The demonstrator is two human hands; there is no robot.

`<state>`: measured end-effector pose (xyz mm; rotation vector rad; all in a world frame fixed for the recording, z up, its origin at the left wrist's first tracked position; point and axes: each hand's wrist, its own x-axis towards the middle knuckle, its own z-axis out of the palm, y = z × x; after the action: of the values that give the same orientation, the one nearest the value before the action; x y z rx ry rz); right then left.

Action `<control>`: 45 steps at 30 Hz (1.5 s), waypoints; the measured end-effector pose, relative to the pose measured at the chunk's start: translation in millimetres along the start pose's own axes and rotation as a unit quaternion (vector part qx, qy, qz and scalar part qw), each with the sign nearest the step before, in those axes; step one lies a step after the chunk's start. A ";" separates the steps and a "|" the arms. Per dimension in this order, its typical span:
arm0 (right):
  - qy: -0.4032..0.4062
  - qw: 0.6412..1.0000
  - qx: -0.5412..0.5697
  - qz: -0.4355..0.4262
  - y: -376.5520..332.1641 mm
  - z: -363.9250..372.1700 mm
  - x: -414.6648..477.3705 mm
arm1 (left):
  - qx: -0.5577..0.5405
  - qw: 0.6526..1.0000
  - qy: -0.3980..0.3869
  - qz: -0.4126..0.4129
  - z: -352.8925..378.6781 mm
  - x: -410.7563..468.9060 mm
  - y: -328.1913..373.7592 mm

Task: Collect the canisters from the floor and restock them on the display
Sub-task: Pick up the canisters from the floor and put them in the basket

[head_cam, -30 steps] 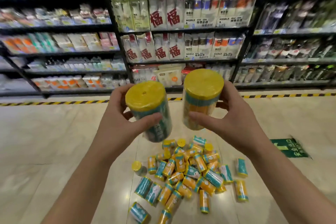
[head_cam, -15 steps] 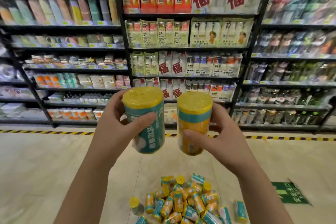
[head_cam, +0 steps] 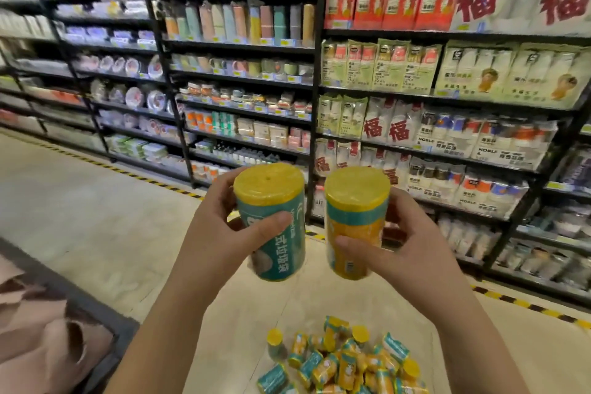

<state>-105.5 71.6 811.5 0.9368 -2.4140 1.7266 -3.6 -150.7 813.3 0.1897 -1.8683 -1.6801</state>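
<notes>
Holding two canisters up before you. Your left hand (head_cam: pixel 224 233) wraps the teal-labelled cylindrical canister with a yellow lid (head_cam: pixel 287 253), thumb across the label front and fingers curled behind. Your right hand (head_cam: pixel 412 246) grips the orange-labelled yellow-lidded canister (head_cam: pixel 355 217) the same way. The two sit just beside each other, apart. The teal label reads 垃圾袋 vertically. A heap of matching canisters (head_cam: pixel 345 365) lies on the beige tiled floor (head_cam: pixel 96 217) below. Shelf packs read 福 (head_cam: pixel 476 0) and NOBLE (head_cam: pixel 486 153).
</notes>
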 end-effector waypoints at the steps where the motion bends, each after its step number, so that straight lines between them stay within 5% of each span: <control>1: -0.017 1.000 0.009 -0.007 1.3 -0.8 0.0 | 0.004 1.000 0.024 0.001 0.0 -10.0 1.3; 9: -0.187 0.975 0.104 -0.060 -2.3 18.6 -19.3 | 0.057 0.974 0.218 0.009 -6.0 -112.0 18.4; 18: -0.392 0.900 0.155 -0.109 -54.9 90.3 -95.5 | 0.143 0.907 0.395 -0.036 -41.1 -275.4 76.6; 35: -0.625 0.712 0.217 -0.235 -226.0 204.4 -416.4 | 0.211 0.738 0.635 -0.085 -74.0 -669.0 202.8; 45: -0.757 0.554 0.234 -0.255 -287.6 262.9 -607.5 | 0.231 0.604 0.756 -0.105 -73.3 -853.8 224.3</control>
<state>612.4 58.3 738.7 3.8495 -1.1443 1.2545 784.3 246.1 733.6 1.5267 -0.7638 -0.4523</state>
